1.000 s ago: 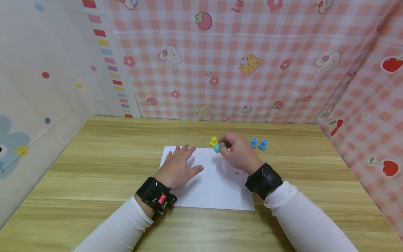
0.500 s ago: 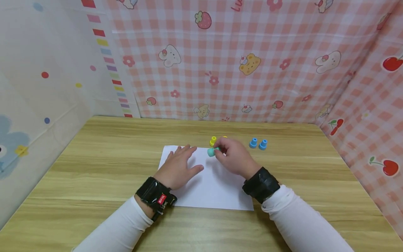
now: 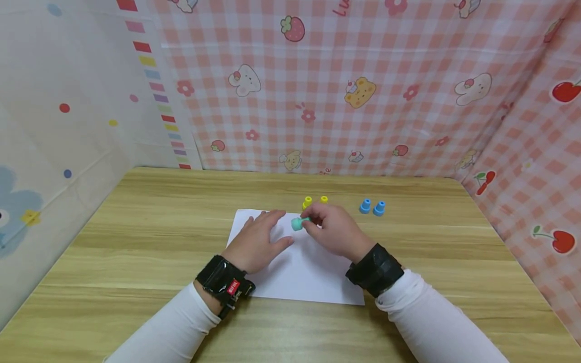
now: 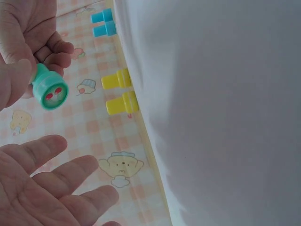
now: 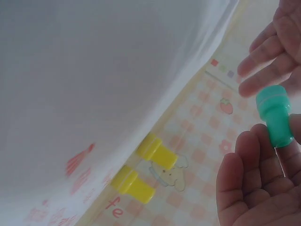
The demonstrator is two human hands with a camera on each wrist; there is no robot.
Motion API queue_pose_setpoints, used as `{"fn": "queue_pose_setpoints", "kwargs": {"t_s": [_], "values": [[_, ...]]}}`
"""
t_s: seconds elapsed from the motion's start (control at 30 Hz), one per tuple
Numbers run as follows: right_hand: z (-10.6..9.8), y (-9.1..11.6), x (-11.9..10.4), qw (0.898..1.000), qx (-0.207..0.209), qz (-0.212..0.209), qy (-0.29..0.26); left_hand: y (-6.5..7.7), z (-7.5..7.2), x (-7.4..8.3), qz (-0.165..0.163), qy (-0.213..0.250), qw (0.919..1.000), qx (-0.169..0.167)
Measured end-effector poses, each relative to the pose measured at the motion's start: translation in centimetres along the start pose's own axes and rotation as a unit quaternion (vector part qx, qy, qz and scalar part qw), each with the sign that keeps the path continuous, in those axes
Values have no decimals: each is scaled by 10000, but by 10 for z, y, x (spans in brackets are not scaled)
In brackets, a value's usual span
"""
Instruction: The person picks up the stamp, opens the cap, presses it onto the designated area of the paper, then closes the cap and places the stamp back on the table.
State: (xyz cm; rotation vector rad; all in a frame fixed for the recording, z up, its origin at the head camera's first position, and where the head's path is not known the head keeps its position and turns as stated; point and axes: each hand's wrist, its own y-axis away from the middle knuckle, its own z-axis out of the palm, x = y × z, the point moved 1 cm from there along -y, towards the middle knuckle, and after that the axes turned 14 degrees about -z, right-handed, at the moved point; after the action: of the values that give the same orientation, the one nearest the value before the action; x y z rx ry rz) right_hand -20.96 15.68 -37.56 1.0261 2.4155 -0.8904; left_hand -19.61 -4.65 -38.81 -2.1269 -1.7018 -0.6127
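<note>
My right hand (image 3: pixel 337 230) pinches a teal toy stamp (image 3: pixel 297 223) by its narrow handle, above the white sheet of paper (image 3: pixel 308 277). The stamp lies tilted, its wide end toward my left hand. In the left wrist view that round face shows a red cherry design (image 4: pixel 54 97). My left hand (image 3: pixel 256 245) is over the paper's left part with fingers spread, holding nothing. Whether it touches the paper I cannot tell. Red printed marks (image 5: pixel 80 165) show on the paper in the right wrist view; my right arm hides them in the head view.
Two yellow stamps (image 4: pixel 123 103) stand just beyond the paper's far edge, partly behind my right hand in the head view. Two blue stamps (image 3: pixel 379 208) stand to their right on the wooden table (image 3: pixel 150 217). A pink checked cloth (image 3: pixel 308 101) hangs behind the table.
My right hand has moved left and slightly nearer with the teal stamp, away from the yellow stamps and over the paper. The left hand has hardly moved.
</note>
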Motion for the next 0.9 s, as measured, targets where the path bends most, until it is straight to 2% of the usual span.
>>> {"fn": "queue_pose_setpoints", "kwargs": {"t_s": [0.2,0.9], "values": [[4,-1,-9,9999,-12,25,-109,1,0,1,127,179,9998,35],[10,-1,-14,9998,-130,-74,-124,2,0,2,94,307,9995,12]]}}
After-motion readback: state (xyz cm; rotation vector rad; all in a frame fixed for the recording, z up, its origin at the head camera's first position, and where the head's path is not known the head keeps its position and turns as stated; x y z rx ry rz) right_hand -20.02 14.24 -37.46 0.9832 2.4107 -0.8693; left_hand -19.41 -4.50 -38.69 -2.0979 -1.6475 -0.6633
